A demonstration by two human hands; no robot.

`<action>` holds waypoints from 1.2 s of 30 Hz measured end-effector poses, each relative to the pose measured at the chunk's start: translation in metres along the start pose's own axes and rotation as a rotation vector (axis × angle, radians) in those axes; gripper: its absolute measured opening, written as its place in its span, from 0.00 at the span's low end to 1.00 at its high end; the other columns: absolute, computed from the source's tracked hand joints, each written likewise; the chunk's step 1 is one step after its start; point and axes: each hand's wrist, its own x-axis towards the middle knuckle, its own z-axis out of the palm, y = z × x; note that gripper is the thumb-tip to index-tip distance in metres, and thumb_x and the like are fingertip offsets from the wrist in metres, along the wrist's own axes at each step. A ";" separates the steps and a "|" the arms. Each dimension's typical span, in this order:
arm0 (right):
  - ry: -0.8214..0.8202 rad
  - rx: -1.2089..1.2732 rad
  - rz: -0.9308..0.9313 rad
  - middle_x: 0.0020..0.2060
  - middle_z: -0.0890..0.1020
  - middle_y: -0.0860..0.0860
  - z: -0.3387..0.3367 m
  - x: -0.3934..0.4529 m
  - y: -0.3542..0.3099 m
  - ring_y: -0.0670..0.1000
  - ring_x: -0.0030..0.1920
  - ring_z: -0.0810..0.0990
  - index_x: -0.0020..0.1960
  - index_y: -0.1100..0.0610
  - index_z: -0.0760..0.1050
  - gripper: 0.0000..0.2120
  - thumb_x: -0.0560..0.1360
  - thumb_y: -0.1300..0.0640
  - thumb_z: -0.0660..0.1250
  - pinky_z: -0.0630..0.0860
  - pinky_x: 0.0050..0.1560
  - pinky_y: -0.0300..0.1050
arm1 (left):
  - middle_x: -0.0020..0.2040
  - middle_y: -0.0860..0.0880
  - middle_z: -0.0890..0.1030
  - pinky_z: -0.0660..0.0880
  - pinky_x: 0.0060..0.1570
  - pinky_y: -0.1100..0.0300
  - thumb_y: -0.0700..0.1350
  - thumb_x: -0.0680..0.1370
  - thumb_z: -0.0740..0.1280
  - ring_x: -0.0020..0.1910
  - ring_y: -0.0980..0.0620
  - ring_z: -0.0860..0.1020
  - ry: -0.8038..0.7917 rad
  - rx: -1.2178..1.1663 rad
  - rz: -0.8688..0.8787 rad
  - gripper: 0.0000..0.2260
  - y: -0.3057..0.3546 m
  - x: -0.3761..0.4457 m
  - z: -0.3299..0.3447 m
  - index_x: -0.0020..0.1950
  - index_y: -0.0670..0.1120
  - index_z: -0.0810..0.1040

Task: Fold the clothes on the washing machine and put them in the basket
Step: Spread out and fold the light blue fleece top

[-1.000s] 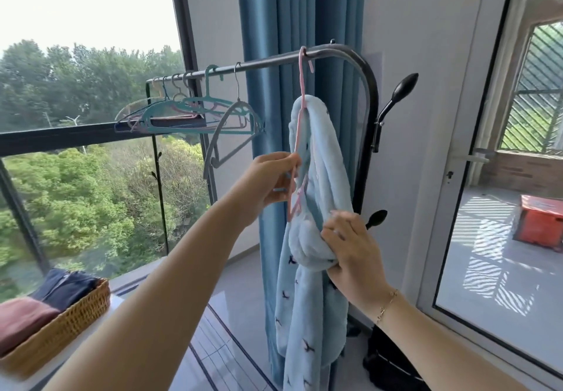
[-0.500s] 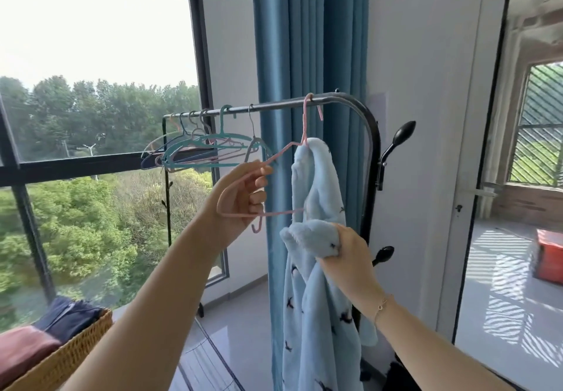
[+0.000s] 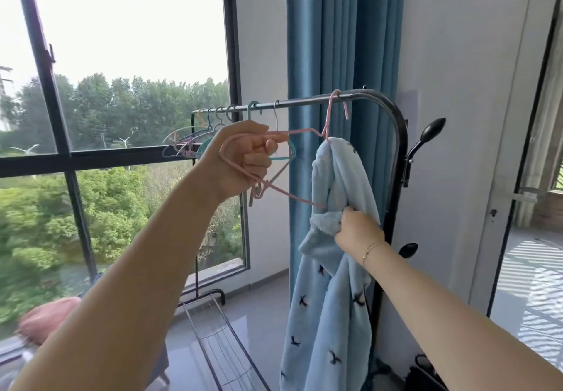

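A light blue fleece garment (image 3: 330,284) with small dark bird prints hangs from a pink hanger (image 3: 292,197) hooked over the black clothes rail (image 3: 298,103). My left hand (image 3: 240,159) grips the freed left end of the pink hanger and holds it out sideways. My right hand (image 3: 356,230) pinches a bunched fold of the garment below the hanger's right end. At the bottom left a blurred pink folded cloth (image 3: 45,317) shows behind my left forearm. The basket and the washing machine are out of view.
Several empty hangers (image 3: 195,143) hang at the rail's left end before a large window (image 3: 122,116). A blue curtain (image 3: 344,34) hangs behind the rack. Black pegs (image 3: 426,134) stick out of the rack's post. A glass door (image 3: 530,238) stands at right.
My left hand has pulled the pink hanger's left arm out of the garment and closed round it. My right hand has slid down the cloth. The view has tilted up, away from the basket.
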 end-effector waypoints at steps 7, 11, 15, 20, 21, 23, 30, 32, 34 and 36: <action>-0.277 0.047 0.046 0.48 0.80 0.50 0.041 -0.006 0.011 0.51 0.47 0.79 0.54 0.58 0.76 0.15 0.67 0.63 0.67 0.74 0.41 0.42 | 0.35 0.49 0.73 0.57 0.20 0.71 0.45 0.71 0.62 0.20 0.60 0.63 0.006 0.041 -0.004 0.16 0.027 -0.006 0.005 0.53 0.36 0.75; -0.274 -0.122 0.069 0.56 0.79 0.51 0.054 -0.007 0.001 0.53 0.56 0.79 0.60 0.55 0.75 0.17 0.74 0.63 0.59 0.73 0.44 0.42 | 0.36 0.50 0.71 0.56 0.21 0.70 0.44 0.71 0.63 0.20 0.59 0.62 0.030 0.039 0.017 0.13 0.006 0.005 -0.006 0.51 0.38 0.77; -0.240 -0.083 -0.061 0.52 0.80 0.52 0.057 -0.011 -0.004 0.54 0.47 0.76 0.55 0.55 0.76 0.17 0.71 0.66 0.58 0.69 0.39 0.40 | 0.35 0.51 0.71 0.60 0.23 0.68 0.42 0.73 0.63 0.23 0.58 0.65 0.093 0.043 0.020 0.09 -0.025 0.013 -0.022 0.49 0.41 0.78; -0.189 0.136 -0.185 0.44 0.81 0.53 0.054 -0.017 -0.001 0.55 0.45 0.79 0.46 0.56 0.76 0.11 0.69 0.66 0.58 0.70 0.36 0.42 | 0.38 0.51 0.76 0.67 0.42 0.62 0.45 0.77 0.65 0.36 0.56 0.74 0.306 0.035 -0.002 0.04 -0.060 0.019 -0.037 0.48 0.46 0.78; -0.183 0.185 -0.211 0.41 0.81 0.53 0.054 -0.020 0.001 0.55 0.43 0.79 0.44 0.57 0.76 0.10 0.69 0.67 0.58 0.71 0.36 0.43 | 0.39 0.52 0.77 0.69 0.45 0.60 0.47 0.78 0.63 0.38 0.56 0.75 0.356 0.035 -0.006 0.06 -0.066 0.018 -0.041 0.48 0.47 0.78; -0.171 0.321 -0.258 0.36 0.80 0.51 0.057 -0.027 0.000 0.52 0.39 0.78 0.40 0.56 0.75 0.09 0.67 0.66 0.59 0.72 0.37 0.46 | 0.41 0.52 0.79 0.69 0.50 0.57 0.50 0.80 0.61 0.40 0.55 0.76 0.422 -0.008 -0.015 0.09 -0.080 0.015 -0.055 0.49 0.48 0.79; -0.173 1.001 -0.261 0.27 0.74 0.44 0.046 -0.057 -0.051 0.41 0.31 0.70 0.34 0.58 0.74 0.06 0.67 0.67 0.62 0.68 0.33 0.35 | 0.39 0.51 0.80 0.70 0.47 0.59 0.40 0.79 0.59 0.41 0.54 0.76 0.628 -0.005 -0.133 0.08 -0.124 -0.035 -0.124 0.50 0.45 0.78; -0.236 1.250 -0.162 0.27 0.77 0.44 0.044 -0.063 -0.072 0.43 0.32 0.74 0.34 0.52 0.77 0.15 0.67 0.71 0.63 0.73 0.33 0.36 | 0.37 0.51 0.80 0.70 0.44 0.60 0.39 0.79 0.59 0.39 0.54 0.76 0.692 0.033 -0.207 0.08 -0.139 -0.060 -0.143 0.50 0.45 0.78; -0.350 1.468 -0.092 0.26 0.78 0.46 0.040 -0.069 -0.093 0.46 0.29 0.76 0.32 0.50 0.80 0.17 0.64 0.71 0.62 0.74 0.30 0.36 | 0.36 0.50 0.76 0.68 0.39 0.61 0.37 0.79 0.58 0.36 0.54 0.73 0.749 0.087 -0.288 0.09 -0.156 -0.081 -0.157 0.48 0.44 0.77; -0.490 1.600 -0.055 0.23 0.78 0.48 0.034 -0.076 -0.114 0.46 0.25 0.77 0.28 0.51 0.81 0.16 0.61 0.69 0.60 0.73 0.27 0.34 | 0.36 0.49 0.72 0.67 0.38 0.60 0.34 0.79 0.56 0.34 0.54 0.71 0.772 0.158 -0.374 0.10 -0.171 -0.102 -0.168 0.50 0.40 0.77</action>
